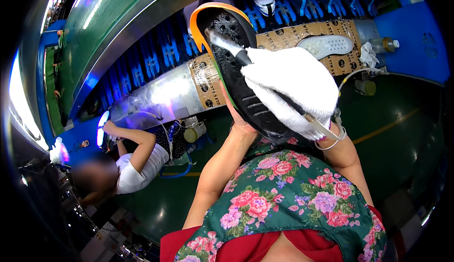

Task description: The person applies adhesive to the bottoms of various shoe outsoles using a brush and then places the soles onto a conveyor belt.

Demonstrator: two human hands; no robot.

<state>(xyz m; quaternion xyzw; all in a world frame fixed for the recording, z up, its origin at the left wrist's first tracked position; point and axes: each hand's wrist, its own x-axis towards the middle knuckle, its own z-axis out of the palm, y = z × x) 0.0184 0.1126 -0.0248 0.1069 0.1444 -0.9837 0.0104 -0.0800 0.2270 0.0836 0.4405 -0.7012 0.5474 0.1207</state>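
Note:
A black shoe sole [236,80] with an orange rim at its toe end and a green side edge tilts up in front of me. My bare left hand [240,120] grips it by its left side, most of the fingers hidden beneath. In a white knitted glove, my right hand [295,82] is closed round a brush [226,43], whose pale bristles touch the wet-looking inner face near the toe. A dark shaft shows below the gloved fingers, and a pale tube or band passes by the right wrist; I cannot tell whether these join the brush.
Beyond the sole, a printed cardboard strip [283,37] covers a metal ledge [165,92]. A light perforated sole [326,46], crumpled tissue [369,54] and a bottle [385,44] lie right. Blue racks [170,49] hold shoe parts behind. A co-worker [142,160] handles a glowing sole at left.

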